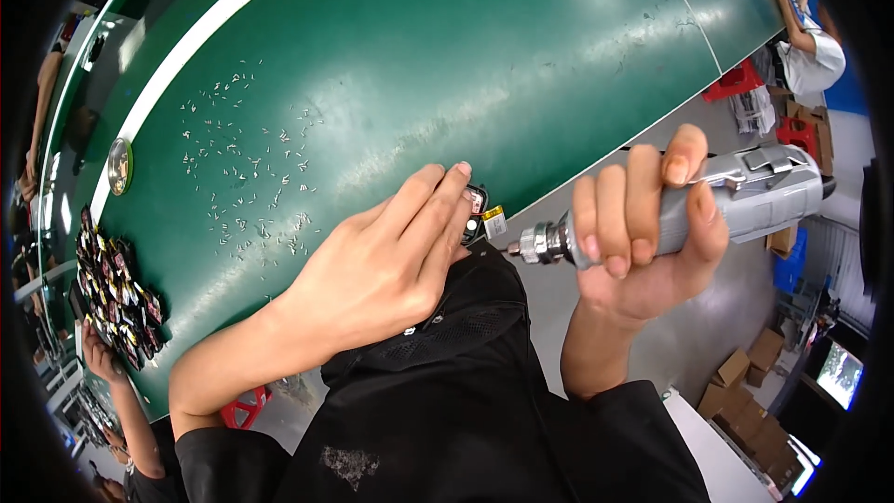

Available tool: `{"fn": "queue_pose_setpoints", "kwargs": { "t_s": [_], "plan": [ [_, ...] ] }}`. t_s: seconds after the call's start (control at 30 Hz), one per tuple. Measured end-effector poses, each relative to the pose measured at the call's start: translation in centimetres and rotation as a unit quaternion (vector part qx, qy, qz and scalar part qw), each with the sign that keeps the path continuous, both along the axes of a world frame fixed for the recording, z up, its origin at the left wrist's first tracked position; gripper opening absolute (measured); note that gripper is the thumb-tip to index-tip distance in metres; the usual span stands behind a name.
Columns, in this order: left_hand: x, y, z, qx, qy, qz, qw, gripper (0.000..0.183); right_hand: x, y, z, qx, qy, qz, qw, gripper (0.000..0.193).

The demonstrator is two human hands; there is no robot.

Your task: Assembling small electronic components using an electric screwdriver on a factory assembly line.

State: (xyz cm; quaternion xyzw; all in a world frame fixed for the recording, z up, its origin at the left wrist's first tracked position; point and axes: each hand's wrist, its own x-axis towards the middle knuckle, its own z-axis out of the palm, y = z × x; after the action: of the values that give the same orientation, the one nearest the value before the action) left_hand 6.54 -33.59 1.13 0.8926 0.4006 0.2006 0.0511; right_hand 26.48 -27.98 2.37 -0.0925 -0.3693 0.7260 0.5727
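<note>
At the near edge of the green table (pixel 447 65), my left hand (pixel 382 261) lies over a small black electronic device (pixel 478 196), its fingers together and pressed on it. Most of the device is hidden under that hand, as is the thumb. A small silver-and-yellow piece, perhaps a battery pouch (pixel 494 222), sticks out beside it. My right hand (pixel 647 233) is wrapped round a grey electric screwdriver (pixel 759 191), held roughly level off the table's edge. Its metal chuck (pixel 545 242) points left toward the device, and the tip is apart from it.
Many tiny silver screws (pixel 270 168) lie scattered on the table's left half. A small round dish (pixel 120 166) and a heap of black devices (pixel 116 289) sit farther left, near another person's hand (pixel 101 354). A co-worker (pixel 810 56) is at the far right, near red stools (pixel 733 81).
</note>
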Motion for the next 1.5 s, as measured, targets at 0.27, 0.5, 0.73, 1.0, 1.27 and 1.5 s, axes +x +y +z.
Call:
{"fn": "queue_pose_setpoints", "kwargs": {
  "t_s": [0.27,0.5,0.73,1.0,1.27,1.5],
  "plan": [
    [-0.4,0.3,-0.5,0.007,0.015,-0.025,1.000,0.045,-0.8,2.3,-0.3,0.037,-0.077,-0.033,0.996,0.019],
    [-0.6,0.3,-0.6,0.014,0.005,-0.025,1.000,0.042,-1.0,2.6,-1.2,0.028,-0.081,-0.023,0.996,0.019],
    [-0.7,0.6,-0.4,0.019,0.004,-0.051,0.999,0.037,-1.6,2.5,-0.4,0.100,-0.126,0.050,0.986,0.017],
    [-0.8,1.3,-1.8,0.049,-0.057,-0.066,0.995,0.036,-2.0,2.7,0.0,0.136,-0.152,0.076,0.976,0.015],
    [-2.7,-0.7,-1.6,0.031,-0.063,-0.090,0.993,0.025,-3.9,3.0,-0.1,0.179,-0.028,0.228,0.957,0.012],
    [-10.6,-9.7,2.5,0.022,-0.078,0.205,0.975,0.036,-5.3,1.6,0.2,0.042,0.158,0.199,0.966,0.017]
  ]
}}
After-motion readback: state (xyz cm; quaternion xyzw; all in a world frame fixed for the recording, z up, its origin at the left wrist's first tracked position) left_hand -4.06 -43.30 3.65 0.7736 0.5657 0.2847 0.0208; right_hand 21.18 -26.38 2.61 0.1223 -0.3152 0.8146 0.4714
